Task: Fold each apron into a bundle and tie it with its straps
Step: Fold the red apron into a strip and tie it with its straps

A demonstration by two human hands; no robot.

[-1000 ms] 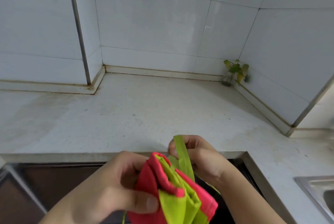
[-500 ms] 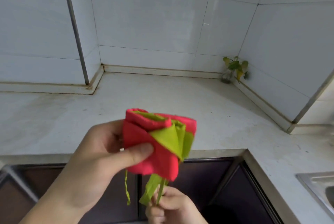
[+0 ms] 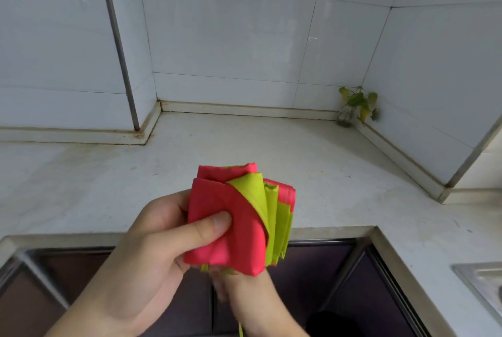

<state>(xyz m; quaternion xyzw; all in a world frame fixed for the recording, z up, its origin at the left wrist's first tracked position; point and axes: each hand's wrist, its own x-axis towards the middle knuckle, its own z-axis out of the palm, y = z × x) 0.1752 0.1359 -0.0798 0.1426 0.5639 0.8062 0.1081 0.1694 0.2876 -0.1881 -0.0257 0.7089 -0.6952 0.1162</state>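
Right now, looking down from my head camera, my left hand (image 3: pixel 152 249) grips the folded apron bundle (image 3: pixel 236 220), thumb pressed flat across its red front and the other fingers wrapped behind it. I hold the bundle up in the air in front of me, above the near edge of the white countertop (image 3: pixel 271 152) and over the dark recess below it. It is red cloth folded thick, with lime-green layers showing at its top and down its right side. My right hand (image 3: pixel 244 290) is just beneath the bundle, blurred; it is touching the green strap (image 3: pixel 206 268) ends that poke out of the bottom, but I cannot tell whether those fingers are closed on them. A thin green strip shows at the lower edge of the view below that hand. Farther off, a small leafy plant (image 3: pixel 357 103) stands in the back right corner against the white tiled wall (image 3: pixel 231 37), and the rim of a steel sink (image 3: pixel 478 279) shows at the far right.
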